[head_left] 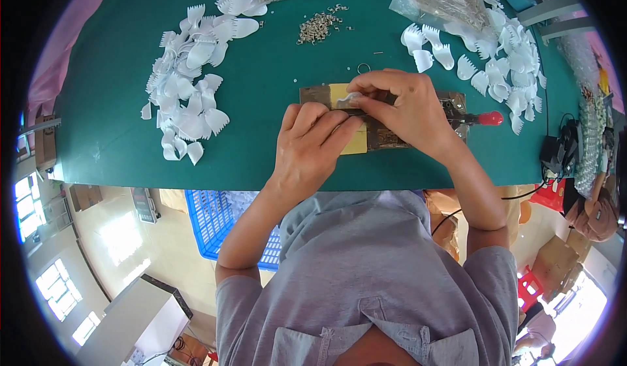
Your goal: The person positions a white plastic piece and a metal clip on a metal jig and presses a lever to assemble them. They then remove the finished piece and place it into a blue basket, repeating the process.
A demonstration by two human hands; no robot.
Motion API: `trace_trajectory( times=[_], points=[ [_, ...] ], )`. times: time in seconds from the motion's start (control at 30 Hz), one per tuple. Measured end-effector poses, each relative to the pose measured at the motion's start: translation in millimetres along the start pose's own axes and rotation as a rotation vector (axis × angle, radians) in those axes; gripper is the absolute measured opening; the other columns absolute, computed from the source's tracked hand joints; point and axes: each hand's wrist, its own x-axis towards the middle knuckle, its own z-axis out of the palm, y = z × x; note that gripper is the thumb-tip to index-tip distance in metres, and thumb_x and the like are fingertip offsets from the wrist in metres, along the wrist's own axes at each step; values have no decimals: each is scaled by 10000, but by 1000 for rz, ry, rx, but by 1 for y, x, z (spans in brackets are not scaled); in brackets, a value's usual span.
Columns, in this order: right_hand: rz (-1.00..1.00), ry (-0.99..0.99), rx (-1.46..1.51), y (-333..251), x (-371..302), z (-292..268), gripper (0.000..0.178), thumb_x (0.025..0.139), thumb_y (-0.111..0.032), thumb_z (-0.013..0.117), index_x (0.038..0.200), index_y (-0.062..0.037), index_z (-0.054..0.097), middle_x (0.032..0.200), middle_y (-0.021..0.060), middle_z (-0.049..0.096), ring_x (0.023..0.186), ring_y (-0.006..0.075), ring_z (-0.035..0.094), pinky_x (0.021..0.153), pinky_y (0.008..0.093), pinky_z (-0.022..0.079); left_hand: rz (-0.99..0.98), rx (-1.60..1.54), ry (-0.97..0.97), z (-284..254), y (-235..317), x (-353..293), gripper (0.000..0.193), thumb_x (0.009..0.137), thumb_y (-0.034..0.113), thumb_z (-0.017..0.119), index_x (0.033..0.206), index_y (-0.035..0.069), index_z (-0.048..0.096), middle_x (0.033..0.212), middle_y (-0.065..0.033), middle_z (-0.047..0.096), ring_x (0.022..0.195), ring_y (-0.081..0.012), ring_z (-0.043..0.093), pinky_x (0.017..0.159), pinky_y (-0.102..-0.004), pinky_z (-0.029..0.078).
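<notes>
My right hand (415, 108) reaches over a taped board (382, 139) with thumb and fingers pinched. A small white plastic piece (350, 97) shows at its fingertips. My left hand (307, 141) is on the left side of the board, fingers curled together against a dark bar across its middle. What lies under those fingertips is hidden. Yellow tape (356, 147) wraps part of the board. At the board's right end sits a clamp with a red handle (490, 118). Just beyond my right hand lies a thin metal ring (364, 68).
White toothed plastic pieces are heaped left (189, 105) and right (513, 65). Small metal clips (317, 28) lie in a pile at the back, near clear bags (444, 0). A blue basket (202, 225) stands below the green table (261, 65). A black cable (522, 196) hangs at right.
</notes>
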Motion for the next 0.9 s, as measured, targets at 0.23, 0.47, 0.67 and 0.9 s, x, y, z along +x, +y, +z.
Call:
trace_trajectory(
  times=[0.23,0.47,0.67,0.9],
  points=[
    [-201,-94,-166,9,3,-2,150,887,-121,802,1034,-96,818,871,70,771,817,237,706,787,350,557,-244,-93,146,9,-2,-2,618,759,15,840,1325,100,609,1214,-65,681,1180,-323,577,1009,-452,442],
    [-262,-6,-198,11,-5,6,140,867,-155,809,992,-95,792,854,59,760,799,261,691,826,375,517,-373,-368,27,9,-13,-4,719,777,-22,827,1419,82,522,1138,-58,713,1211,-317,559,1028,-458,438],
    [-585,190,-539,6,-29,6,260,691,-62,857,911,-127,734,932,-3,627,915,226,597,847,397,475,-379,-424,-1,6,-16,-4,711,772,-24,828,1411,82,536,1114,-52,714,1199,-309,558,1018,-450,446],
    [-656,283,-561,11,-30,25,292,665,-42,886,910,-115,745,880,-4,617,871,235,585,804,395,443,-358,-446,-10,6,-18,-1,678,774,6,840,1388,86,565,1104,-49,701,1194,-307,560,1000,-448,460]
  ],
)
